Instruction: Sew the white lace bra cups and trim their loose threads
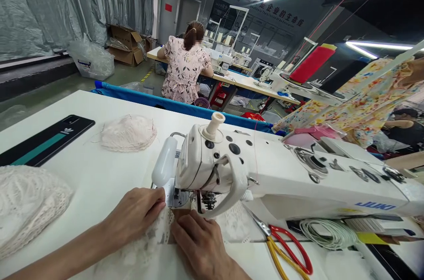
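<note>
A white sewing machine stands in front of me, with its needle area partly hidden behind its head. White lace fabric lies at the machine's front edge and under its arm. My left hand pinches the lace left of the needle area, thumb against curled fingers. Close by on the right, my right hand has its fingers curled down on the lace, just below the presser area. A small brown piece shows between the hands, partly covered by the right one.
Scissors with red and yellow handles and a coiled white cord lie right. Lace pieces and a larger lace pile sit left, near a black-and-green case. A person sits at a table ahead.
</note>
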A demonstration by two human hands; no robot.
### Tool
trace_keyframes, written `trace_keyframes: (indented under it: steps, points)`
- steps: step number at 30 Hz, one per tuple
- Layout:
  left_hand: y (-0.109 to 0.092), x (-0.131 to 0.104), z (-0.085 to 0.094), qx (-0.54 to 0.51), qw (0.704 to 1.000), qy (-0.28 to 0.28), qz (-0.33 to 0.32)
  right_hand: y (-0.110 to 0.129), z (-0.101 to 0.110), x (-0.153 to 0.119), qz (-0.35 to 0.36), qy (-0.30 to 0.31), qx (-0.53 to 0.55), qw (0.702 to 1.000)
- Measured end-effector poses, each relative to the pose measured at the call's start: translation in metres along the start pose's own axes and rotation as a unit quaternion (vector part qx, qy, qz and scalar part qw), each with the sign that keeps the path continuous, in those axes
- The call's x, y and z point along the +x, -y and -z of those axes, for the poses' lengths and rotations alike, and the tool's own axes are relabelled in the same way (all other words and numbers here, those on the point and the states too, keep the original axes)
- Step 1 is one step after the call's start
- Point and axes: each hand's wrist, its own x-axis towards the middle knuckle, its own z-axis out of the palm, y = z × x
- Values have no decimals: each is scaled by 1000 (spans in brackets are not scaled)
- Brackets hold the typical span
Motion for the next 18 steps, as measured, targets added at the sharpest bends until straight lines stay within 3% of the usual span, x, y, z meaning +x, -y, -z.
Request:
trace_keyframes:
  steps: [18]
  points:
    - [9,-1,-22,85,987,-119,-59,-5,-7,-1,-1,13,-25,1000]
